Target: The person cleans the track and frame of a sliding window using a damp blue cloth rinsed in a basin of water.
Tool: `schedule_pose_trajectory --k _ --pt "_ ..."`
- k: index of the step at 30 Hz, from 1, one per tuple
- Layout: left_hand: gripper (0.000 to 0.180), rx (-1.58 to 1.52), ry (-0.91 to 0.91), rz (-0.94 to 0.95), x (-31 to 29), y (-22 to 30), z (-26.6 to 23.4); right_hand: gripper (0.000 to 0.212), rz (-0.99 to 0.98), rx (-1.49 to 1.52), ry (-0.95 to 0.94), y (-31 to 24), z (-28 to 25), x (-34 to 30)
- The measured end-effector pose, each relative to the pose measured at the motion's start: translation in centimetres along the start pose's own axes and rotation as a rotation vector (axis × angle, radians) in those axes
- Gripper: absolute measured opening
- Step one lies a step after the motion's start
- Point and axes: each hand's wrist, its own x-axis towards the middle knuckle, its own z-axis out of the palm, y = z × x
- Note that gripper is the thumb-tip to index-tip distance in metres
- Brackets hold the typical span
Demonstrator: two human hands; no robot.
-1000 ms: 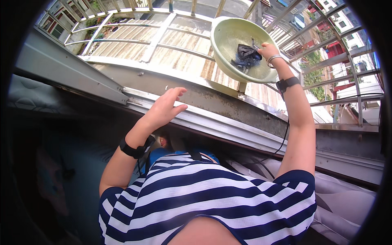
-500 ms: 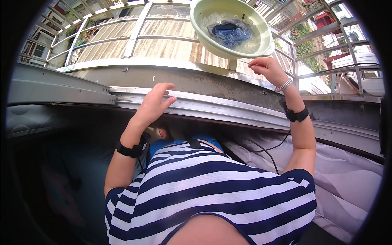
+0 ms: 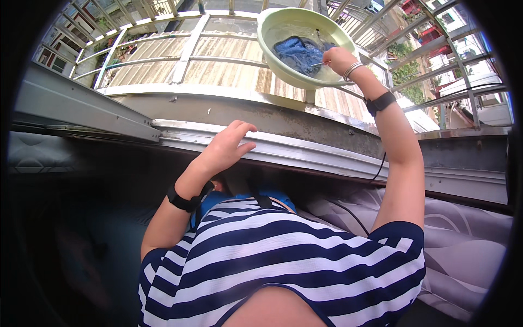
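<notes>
A pale green basin (image 3: pixel 271 56) holds water and a dark blue, soaked cloth-like thing (image 3: pixel 297 50). Over the basin's right side, my right hand (image 3: pixel 342 61) pinches a thin pale stick (image 3: pixel 317 64), whose tip points left just above the blue thing. Whether the tip touches the water I cannot tell. My left hand (image 3: pixel 230 144) hovers by the metal window track (image 3: pixel 283 146), thumb and fingers apart, with nothing in it.
A white metal railing (image 3: pixel 188 49) runs behind the ledge (image 3: pixel 229 106). At left stands a grey sliding frame (image 3: pixel 81 98). Quilted pale fabric (image 3: pixel 457 234) lies at right, with a black cable (image 3: pixel 351 213) across it. Corrugated roofing (image 3: pixel 234 73) shows below the railing.
My right hand has moved up and left from beside the basin to over it. The blue thing has shifted in the water. My left hand has moved slightly right and down.
</notes>
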Motion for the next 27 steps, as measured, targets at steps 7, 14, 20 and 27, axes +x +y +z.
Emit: schedule_pose_trajectory --k 7,14,20,27 --pt "0.029 -0.020 0.110 -0.117 -2.8 -0.5 -1.0 0.096 0.190 0.020 -0.356 0.4 1.6 8.2" --pt "0.030 -0.003 0.191 -0.190 -4.3 -0.9 -1.4 0.055 0.098 -0.456 -0.390 0.7 6.6 10.6" --pt "0.028 0.025 0.227 -0.127 -3.3 -1.6 -2.0 0.030 0.251 0.320 -0.215 2.3 4.0 11.9" --pt "0.030 0.021 0.234 -0.082 0.9 -0.6 -5.2 0.019 0.338 1.656 0.284 3.8 -5.9 9.1"
